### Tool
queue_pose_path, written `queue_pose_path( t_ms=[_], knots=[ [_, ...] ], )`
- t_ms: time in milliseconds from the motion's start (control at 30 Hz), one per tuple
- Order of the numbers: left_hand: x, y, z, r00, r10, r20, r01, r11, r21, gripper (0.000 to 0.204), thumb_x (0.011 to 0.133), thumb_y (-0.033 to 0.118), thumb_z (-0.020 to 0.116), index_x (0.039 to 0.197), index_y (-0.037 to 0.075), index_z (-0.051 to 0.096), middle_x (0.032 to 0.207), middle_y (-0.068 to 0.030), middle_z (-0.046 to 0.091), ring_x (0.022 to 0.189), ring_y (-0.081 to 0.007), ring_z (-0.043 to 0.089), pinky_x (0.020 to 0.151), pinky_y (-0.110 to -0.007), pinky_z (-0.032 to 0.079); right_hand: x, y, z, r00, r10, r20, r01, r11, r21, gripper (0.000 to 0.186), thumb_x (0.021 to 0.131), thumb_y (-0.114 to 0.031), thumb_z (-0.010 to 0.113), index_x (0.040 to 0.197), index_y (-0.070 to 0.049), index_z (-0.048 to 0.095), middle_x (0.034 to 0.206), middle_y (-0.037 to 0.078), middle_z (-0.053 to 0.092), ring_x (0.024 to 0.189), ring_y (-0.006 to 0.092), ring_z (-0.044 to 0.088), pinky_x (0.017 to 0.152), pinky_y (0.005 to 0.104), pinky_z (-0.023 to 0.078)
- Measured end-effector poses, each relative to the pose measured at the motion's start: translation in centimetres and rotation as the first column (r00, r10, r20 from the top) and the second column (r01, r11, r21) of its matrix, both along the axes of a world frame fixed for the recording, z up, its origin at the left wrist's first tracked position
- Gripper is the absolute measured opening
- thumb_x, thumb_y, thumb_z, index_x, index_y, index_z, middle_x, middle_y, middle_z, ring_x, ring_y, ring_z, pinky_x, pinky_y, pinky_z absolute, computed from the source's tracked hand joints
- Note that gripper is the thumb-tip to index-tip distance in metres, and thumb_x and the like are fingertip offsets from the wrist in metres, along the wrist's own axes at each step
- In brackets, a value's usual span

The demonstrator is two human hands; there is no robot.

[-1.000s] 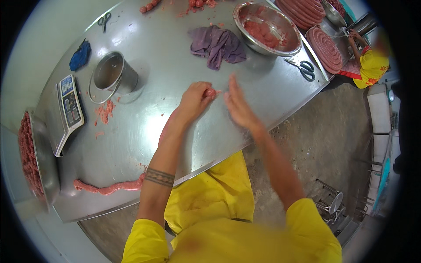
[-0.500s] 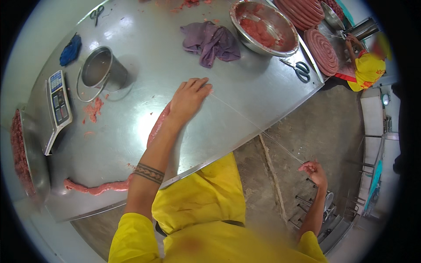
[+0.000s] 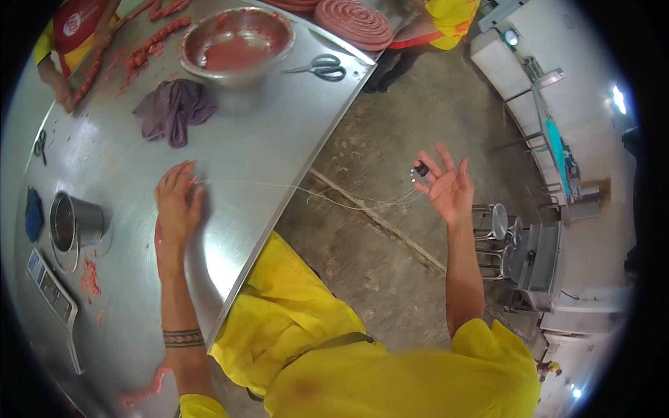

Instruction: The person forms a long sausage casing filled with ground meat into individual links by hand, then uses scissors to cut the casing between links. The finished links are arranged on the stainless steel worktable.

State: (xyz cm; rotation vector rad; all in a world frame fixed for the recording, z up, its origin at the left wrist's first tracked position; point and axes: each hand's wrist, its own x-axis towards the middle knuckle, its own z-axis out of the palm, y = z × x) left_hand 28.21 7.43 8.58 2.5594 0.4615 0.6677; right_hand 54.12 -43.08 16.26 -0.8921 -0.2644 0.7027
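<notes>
My left hand point(image 3: 178, 205) rests on the steel table point(image 3: 111, 171), fingers curled round the end of a raw pink sausage point(image 3: 159, 244), which lies partly hidden beneath my forearm. Thin pale string point(image 3: 265, 185) runs from there across the table edge to my right hand point(image 3: 449, 191). That hand is raised over the floor, palm up, fingers spread, with the string at them and a dark band on one finger point(image 3: 422, 168). Another sausage length point(image 3: 146, 390) lies near the lower left.
Around me are a bucket point(image 3: 77, 223), scale point(image 3: 52, 292), purple cloth point(image 3: 174, 115), bowl point(image 3: 237, 49), scissors point(image 3: 327, 67) and coiled sausages point(image 3: 352, 24). Co-workers point(image 3: 73, 38) point(image 3: 446, 21) stand at the upper left and top right. Steel stools point(image 3: 491, 240) stand on the right.
My right hand left the sausage, drew the string out to the right, then rose with its fingers spreading. The view has swung rightward, bringing more floor and the room's right side into sight.
</notes>
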Motion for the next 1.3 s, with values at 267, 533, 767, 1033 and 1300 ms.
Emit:
queue_pose_path(
  t_ms=[267, 533, 767, 1033, 1300],
  knots=[
    [-3.5, -17.2, 1.9, 0.891, -0.31, 0.332, 0.419, 0.278, -0.864, 0.079, 0.093, 0.001, 0.078, 0.16, 0.012, 0.037, 0.151, -0.0088, 0.056, 0.131, -0.0175, 0.057, 0.096, -0.033, 0.053, -16.4, 15.3, -1.9, 0.846, 0.431, -0.313, -0.228, 0.824, 0.519, 0.095, 0.099, -0.078, 0.041, 0.171, -0.022, 0.012, 0.175, 0.023, 0.016, 0.153, 0.039, 0.033, 0.11, 0.0616, 0.043],
    [-5.7, -17.0, 3.2, 0.853, -0.519, -0.056, 0.028, 0.152, -0.988, 0.03, 0.099, 0.013, 0.074, 0.127, 0.004, 0.071, 0.113, -0.007, 0.073, 0.105, -0.0116, 0.066, 0.09, -0.03, 0.054, -13.4, 12.6, -2.2, 0.86, 0.506, -0.073, -0.506, 0.863, 0.017, 0.097, 0.1, -0.078, 0.038, 0.17, -0.016, 0.012, 0.169, 0.023, 0.032, 0.14, 0.0374, 0.051, 0.11, 0.0564, 0.047],
    [-3.5, -19.8, 2.7, 0.926, -0.374, -0.047, 0.363, 0.919, -0.156, 0.029, 0.096, 0.011, 0.074, 0.124, 0.004, 0.073, 0.118, -0.0128, 0.072, 0.106, -0.0218, 0.07, 0.086, -0.029, 0.055, -11.2, 7.7, -1.6, 0.972, 0.189, -0.142, -0.199, 0.979, -0.053, 0.096, 0.1, -0.08, 0.035, 0.17, -0.017, 0.015, 0.165, 0.027, 0.036, 0.14, 0.0408, 0.053, 0.103, 0.0604, 0.053],
    [-7.1, -18.0, 2.4, 0.964, -0.159, 0.212, 0.19, -0.139, -0.972, 0.024, 0.104, 0.003, 0.062, 0.126, -0.001, 0.07, 0.113, -0.0073, 0.074, 0.104, -0.0133, 0.069, 0.089, -0.027, 0.055, -18.4, 15.8, -2.9, 0.727, 0.632, -0.269, -0.525, 0.764, 0.375, 0.112, 0.089, -0.088, 0.047, 0.171, -0.024, 0.005, 0.168, 0.031, 0.025, 0.137, 0.0435, 0.054, 0.091, 0.0615, 0.058],
    [-14.6, -17.7, 0.5, 0.967, -0.002, 0.254, 0.246, -0.236, -0.94, 0.016, 0.102, 0.001, 0.065, 0.117, -0.001, 0.071, 0.102, -0.0085, 0.073, 0.09, -0.0156, 0.071, 0.078, -0.03, 0.06, -21.1, 19.4, -3.2, 0.618, 0.748, -0.241, -0.711, 0.663, 0.235, 0.127, 0.082, -0.09, 0.057, 0.17, -0.024, -0.007, 0.167, 0.034, 0.023, 0.131, 0.0447, 0.06, 0.077, 0.0497, 0.066]
  ],
)
